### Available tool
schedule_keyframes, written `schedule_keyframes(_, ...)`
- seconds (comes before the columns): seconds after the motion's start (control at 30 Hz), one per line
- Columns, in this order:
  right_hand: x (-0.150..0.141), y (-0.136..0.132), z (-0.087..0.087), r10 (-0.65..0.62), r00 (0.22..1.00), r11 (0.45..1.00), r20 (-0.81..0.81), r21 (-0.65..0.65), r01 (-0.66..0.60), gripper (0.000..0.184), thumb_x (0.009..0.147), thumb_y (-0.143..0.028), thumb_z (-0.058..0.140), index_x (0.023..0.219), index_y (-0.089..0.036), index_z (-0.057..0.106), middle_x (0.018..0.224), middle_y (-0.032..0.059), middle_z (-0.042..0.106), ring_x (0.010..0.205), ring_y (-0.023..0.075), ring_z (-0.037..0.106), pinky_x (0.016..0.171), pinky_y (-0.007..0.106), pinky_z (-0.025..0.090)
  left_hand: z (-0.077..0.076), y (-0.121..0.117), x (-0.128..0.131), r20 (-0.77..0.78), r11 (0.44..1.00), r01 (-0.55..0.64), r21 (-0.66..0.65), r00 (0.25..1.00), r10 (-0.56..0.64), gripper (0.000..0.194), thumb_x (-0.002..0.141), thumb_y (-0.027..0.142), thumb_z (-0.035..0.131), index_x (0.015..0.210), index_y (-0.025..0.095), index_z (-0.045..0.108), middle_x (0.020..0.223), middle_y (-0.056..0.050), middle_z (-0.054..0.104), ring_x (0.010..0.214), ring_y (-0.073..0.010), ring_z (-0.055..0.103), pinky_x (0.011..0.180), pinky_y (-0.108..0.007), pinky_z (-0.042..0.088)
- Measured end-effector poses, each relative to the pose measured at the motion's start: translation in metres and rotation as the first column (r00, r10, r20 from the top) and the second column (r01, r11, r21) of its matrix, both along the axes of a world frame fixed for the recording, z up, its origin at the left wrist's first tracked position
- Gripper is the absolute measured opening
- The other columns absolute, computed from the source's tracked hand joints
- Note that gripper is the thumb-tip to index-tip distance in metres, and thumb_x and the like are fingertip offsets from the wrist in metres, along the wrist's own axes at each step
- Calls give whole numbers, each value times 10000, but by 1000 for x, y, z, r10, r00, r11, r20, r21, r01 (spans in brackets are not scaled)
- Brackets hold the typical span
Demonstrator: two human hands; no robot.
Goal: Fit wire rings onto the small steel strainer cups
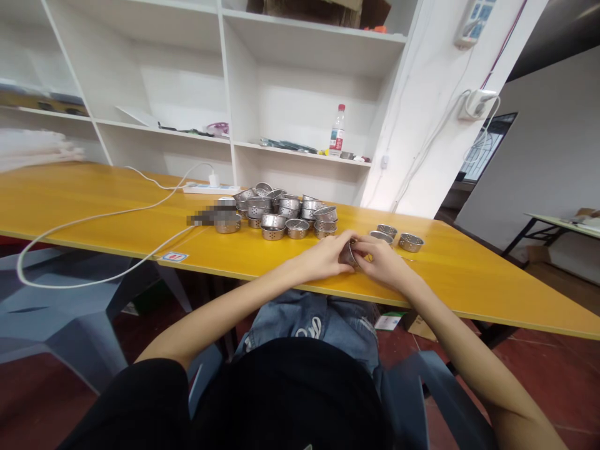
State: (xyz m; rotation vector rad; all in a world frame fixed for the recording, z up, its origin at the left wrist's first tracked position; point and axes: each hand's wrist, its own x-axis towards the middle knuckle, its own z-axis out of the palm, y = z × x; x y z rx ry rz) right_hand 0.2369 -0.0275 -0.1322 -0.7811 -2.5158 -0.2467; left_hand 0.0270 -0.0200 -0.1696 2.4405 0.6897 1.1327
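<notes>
A small round metal cup (347, 255) with a shiny wall is tilted between my two hands, just above the table's front edge. My left hand (332, 255) is closed around its left side. From the right, my right hand (379, 257) grips the same cup with thumb and fingers. Both hands cover much of it. Ahead and to the left lies a pile of similar perforated metal cups (273, 221), some stacked. Several more stand to the right, among them a perforated cup (411, 242).
The yellow table (469, 275) runs across the view. A white cable (94, 219) loops over its left edge from a power strip (210, 188). Behind stand white shelves (300, 44) with a plastic bottle (337, 132). A grey chair (60, 306) is at left.
</notes>
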Motion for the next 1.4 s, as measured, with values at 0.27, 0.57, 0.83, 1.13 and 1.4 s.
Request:
schedule_keyframes(0.27,3,0,3,28,999,990,16,-138,-25,206,881,-51,509,791,-166,655,871,58,629,804,180,597,782,304,470,2,2,-4,-69,997,-63,50,995,67,471,807,283,829,1189,180,574,1215,-113,690,1111,-294,665,967,-426,524)
schedule_keyframes(0.57,8,8,3,17,989,993,-147,120,1,189,957,-120,505,974,-195,677,885,63,699,818,210,642,786,342,477,23,-8,-24,-88,931,-349,109,929,358,387,839,331,726,1155,190,552,1198,-114,641,1111,-304,638,985,-434,516)
schedule_keyframes(0.83,10,15,1,-34,983,967,-180,244,78,180,969,-134,522,1013,-202,683,896,58,742,792,214,673,785,363,477,49,12,-76,29,647,-752,126,655,755,394,927,401,658,1234,183,543,1321,-167,613,1268,-345,586,1212,-576,346)
schedule_keyframes(1.13,20,25,4,-152,971,969,-187,164,183,208,959,-177,525,1048,-182,712,861,64,732,762,219,677,777,364,503,23,46,-82,-215,649,-753,109,620,755,325,934,504,651,993,188,602,1147,-174,734,1202,-390,645,1206,-808,16)
schedule_keyframes(1.4,49,17,45,-368,911,930,-186,-91,357,240,937,-327,601,992,-163,768,952,115,753,832,241,691,794,371,559,28,44,-81,-251,674,-729,120,634,731,234,926,370,663,1075,192,640,1210,-148,744,1211,-379,658,1237,-782,42)
